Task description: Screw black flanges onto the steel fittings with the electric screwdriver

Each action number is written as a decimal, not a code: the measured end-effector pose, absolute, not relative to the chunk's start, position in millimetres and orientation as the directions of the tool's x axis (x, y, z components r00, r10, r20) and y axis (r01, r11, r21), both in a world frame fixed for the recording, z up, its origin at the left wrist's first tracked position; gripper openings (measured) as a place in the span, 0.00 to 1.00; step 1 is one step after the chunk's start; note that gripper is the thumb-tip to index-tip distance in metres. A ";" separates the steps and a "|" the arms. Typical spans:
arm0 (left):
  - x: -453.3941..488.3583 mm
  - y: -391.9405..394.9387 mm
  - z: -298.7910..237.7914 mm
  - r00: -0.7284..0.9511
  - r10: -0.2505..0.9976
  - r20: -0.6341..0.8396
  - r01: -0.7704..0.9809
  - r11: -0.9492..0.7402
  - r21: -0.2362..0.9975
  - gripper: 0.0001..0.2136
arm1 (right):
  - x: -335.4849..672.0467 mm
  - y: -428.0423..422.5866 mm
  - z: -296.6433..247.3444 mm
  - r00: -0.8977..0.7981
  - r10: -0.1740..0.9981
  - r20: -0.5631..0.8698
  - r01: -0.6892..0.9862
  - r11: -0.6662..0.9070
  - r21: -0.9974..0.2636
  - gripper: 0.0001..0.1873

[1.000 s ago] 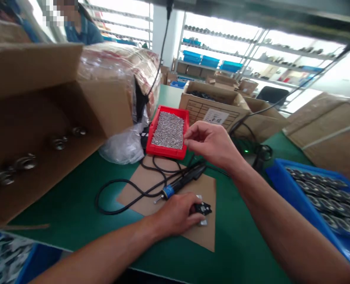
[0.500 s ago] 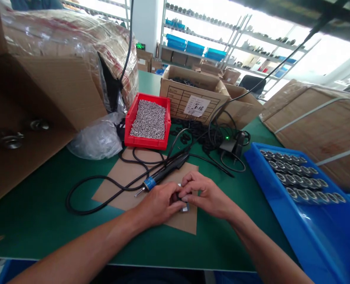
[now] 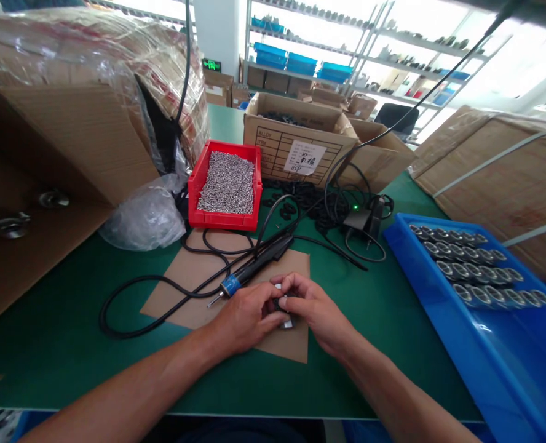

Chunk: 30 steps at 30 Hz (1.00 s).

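Electric screwdriver (image 3: 249,271) and cable just beside hands

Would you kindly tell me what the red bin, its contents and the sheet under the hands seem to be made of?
Red bin: looks like moulded plastic, with a smooth, even red surface. Its contents: probably small metal parts, a silvery, glinting heap; too small to identify. Sheet: apparently cardboard, matte brown, flat, with cut edges.

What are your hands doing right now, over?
Left hand and right hand together on small black part, over cardboard sheet. Electric screwdriver lies just beyond. Nothing blocking.
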State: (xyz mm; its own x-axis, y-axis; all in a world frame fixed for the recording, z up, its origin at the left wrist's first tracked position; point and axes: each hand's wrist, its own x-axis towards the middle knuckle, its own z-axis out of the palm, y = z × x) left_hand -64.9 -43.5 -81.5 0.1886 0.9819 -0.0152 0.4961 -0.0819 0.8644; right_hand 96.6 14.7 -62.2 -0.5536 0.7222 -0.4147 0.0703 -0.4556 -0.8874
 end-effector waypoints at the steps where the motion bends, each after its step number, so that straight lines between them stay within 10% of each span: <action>1: -64.7 -43.3 -81.9 0.187 0.982 -0.011 0.496 -0.085 0.864 0.08 | 97.9 14.5 -63.3 -0.553 0.724 -0.412 0.063 -0.457 -0.887 0.10; 22: -55.2 -40.5 -70.5 0.135 0.984 -0.116 0.595 0.014 0.804 0.10 | 138.4 26.5 -92.0 -0.722 0.690 -0.061 -0.065 -0.155 -0.986 0.23; 30: -67.9 -17.1 -31.0 0.282 0.959 -0.015 0.792 -0.224 0.567 0.16 | 139.8 28.1 -101.7 -0.669 0.741 -0.055 -0.080 -0.145 -0.986 0.22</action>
State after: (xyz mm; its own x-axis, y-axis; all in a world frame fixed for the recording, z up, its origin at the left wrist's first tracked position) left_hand -67.9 -17.1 -31.0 0.2824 0.9592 -0.0155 0.7925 -0.2242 0.5672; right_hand 139.8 28.1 -101.7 -0.6692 0.7411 -0.0551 -0.0797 -0.1452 -0.9862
